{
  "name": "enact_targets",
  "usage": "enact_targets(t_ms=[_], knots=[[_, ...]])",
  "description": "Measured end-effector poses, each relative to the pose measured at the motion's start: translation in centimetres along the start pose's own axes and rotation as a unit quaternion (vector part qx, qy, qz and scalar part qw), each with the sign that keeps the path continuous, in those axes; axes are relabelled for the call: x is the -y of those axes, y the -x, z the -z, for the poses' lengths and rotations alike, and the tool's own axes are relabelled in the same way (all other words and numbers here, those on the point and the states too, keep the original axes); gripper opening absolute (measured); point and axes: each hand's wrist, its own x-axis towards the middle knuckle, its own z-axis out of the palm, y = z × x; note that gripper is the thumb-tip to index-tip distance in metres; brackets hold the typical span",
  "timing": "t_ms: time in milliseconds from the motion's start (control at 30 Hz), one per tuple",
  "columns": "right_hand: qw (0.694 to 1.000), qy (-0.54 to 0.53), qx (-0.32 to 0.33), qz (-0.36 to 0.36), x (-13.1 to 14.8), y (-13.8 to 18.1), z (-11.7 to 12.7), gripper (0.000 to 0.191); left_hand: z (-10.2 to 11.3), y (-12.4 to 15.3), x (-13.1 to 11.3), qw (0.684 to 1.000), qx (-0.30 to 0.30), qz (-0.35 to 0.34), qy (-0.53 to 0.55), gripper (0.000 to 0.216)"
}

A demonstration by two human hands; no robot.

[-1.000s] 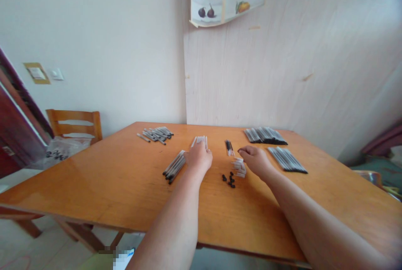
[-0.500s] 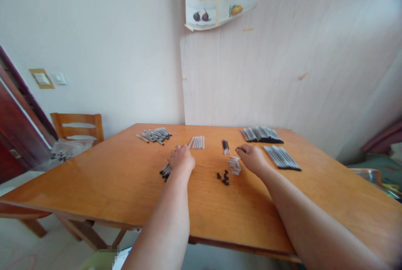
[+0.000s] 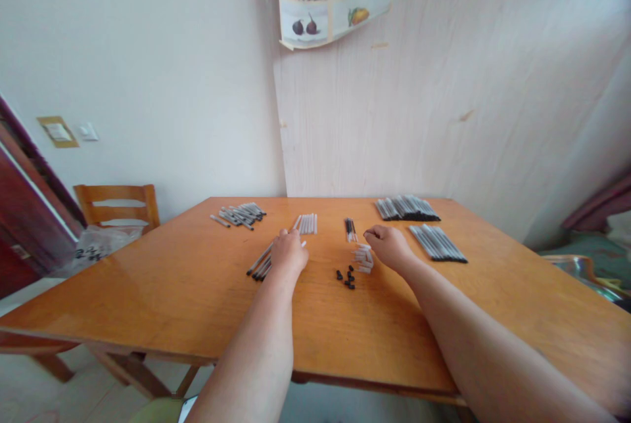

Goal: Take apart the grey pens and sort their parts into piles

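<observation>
My left hand (image 3: 290,253) is closed, its fingers curled around a white pen barrel (image 3: 303,244), of which only a short pale end sticks out on the right. Dark-ended pens (image 3: 261,264) lie partly hidden beneath and beside that hand. Just beyond it is a row of white barrels (image 3: 308,223). My right hand (image 3: 388,245) has thumb and fingers pinched together; whatever they hold is too small to make out. Thin refills (image 3: 350,229) lie left of its fingertips. White caps or tubes (image 3: 363,259) are piled nearer me, and small black plugs (image 3: 346,277) lie in front of those.
At the right stand two rows of black-ended pens: a far row (image 3: 408,208) and a nearer row (image 3: 438,243). A loose heap of pens (image 3: 239,215) lies at the back left. The wooden table (image 3: 162,291) meets the wall; a chair (image 3: 118,203) with a plastic bag is at left.
My left hand has drawn slightly back from the row of white barrels, and a white end now shows beside its fingers. My right hand keeps its pinch in nearly the same place.
</observation>
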Motion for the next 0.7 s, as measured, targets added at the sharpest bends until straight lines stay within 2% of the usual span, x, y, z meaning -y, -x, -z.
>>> enact_targets(t_ms=[133, 300, 567, 700], knots=[[1.000, -0.004, -0.007, 0.004, -0.1, 0.0, 0.1, 0.026, 0.6, 0.1, -0.1, 1.000, 0.000, 0.020, -0.003, 0.026], [1.000, -0.002, -0.015, 0.007, -0.1, 0.0, 0.3, 0.026, 1.1, 0.4, -0.3, 0.998, 0.040, 0.050, -0.014, 0.030], [1.000, -0.010, -0.026, -0.004, 0.1, 0.1, 0.4, 0.027, 0.8, 0.5, -0.3, 0.997, 0.040, 0.040, -0.046, 0.035], [0.999, -0.031, -0.041, -0.015, 0.5, 0.1, 0.8, 0.026, 1.0, 0.5, -0.8, 0.999, 0.025, 0.017, -0.035, 0.028]])
